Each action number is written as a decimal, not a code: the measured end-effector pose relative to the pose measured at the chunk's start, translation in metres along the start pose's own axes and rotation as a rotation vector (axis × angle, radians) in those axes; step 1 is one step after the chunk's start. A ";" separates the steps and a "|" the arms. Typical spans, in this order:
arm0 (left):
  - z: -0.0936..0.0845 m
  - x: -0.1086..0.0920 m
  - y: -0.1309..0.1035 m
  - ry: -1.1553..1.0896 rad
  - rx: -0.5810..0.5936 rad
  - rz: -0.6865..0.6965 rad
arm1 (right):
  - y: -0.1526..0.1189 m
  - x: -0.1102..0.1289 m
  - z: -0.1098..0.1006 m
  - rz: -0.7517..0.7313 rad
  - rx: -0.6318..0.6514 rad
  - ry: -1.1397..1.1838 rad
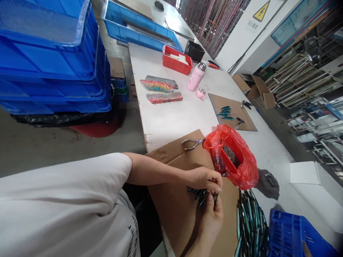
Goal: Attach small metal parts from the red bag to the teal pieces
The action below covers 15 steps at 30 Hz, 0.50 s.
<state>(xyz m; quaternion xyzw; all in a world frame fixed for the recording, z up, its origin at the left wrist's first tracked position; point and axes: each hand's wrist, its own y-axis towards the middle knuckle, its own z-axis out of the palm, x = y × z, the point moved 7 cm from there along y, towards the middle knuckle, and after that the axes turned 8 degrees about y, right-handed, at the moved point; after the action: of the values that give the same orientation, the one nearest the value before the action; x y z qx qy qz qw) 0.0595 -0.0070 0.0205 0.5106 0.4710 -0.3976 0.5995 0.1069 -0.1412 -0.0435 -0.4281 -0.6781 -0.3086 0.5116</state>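
Note:
My left hand (206,179) reaches in from the upper side with its fingers pinched together. Just below it, my right hand (213,214) is closed too, thumb against the fingers. The fingertips meet around a small dark piece that the fingers mostly hide. Under and beside the hands, a small group of slender teal-and-black fishing lures (198,193) lies on the cardboard sheet (174,203). Above the left hand, pliers (193,143) rest by a red plastic bag (248,171). Inside the bag, a red box (232,157) holds many small metal parts.
A large pile of similar lures (252,221) lies at right, beside a blue basket (286,228). Farther off are a board with several lures (241,116), a pink bottle (196,76), its cup (200,93) and a red bin (177,66). Blue crates (53,85) stand at left.

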 end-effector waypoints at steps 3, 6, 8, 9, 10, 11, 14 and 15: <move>0.000 0.004 0.000 0.009 -0.002 -0.017 | 0.000 0.001 0.001 0.034 -0.016 0.042; 0.000 0.004 0.001 0.025 -0.007 -0.019 | 0.000 0.003 0.002 0.026 -0.011 0.045; -0.001 0.003 0.001 0.033 -0.012 -0.022 | 0.000 0.002 0.001 0.027 -0.020 0.037; -0.001 0.003 0.001 0.032 -0.011 -0.022 | -0.001 0.001 0.001 0.029 -0.025 0.036; -0.001 0.003 0.001 0.030 -0.010 -0.023 | -0.001 0.001 0.001 0.033 -0.029 0.038; -0.001 0.003 0.001 0.027 -0.010 -0.023 | -0.001 0.000 0.001 0.039 -0.028 0.043; 0.000 0.005 0.001 0.026 -0.001 -0.033 | -0.002 0.000 0.002 0.051 -0.013 0.051; 0.000 0.006 0.001 0.030 0.002 -0.040 | -0.002 0.000 0.002 0.053 -0.009 0.050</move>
<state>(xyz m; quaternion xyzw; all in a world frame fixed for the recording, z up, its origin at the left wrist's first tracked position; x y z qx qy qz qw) 0.0618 -0.0066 0.0148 0.5073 0.4897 -0.4024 0.5839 0.1042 -0.1399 -0.0440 -0.4404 -0.6521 -0.3087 0.5343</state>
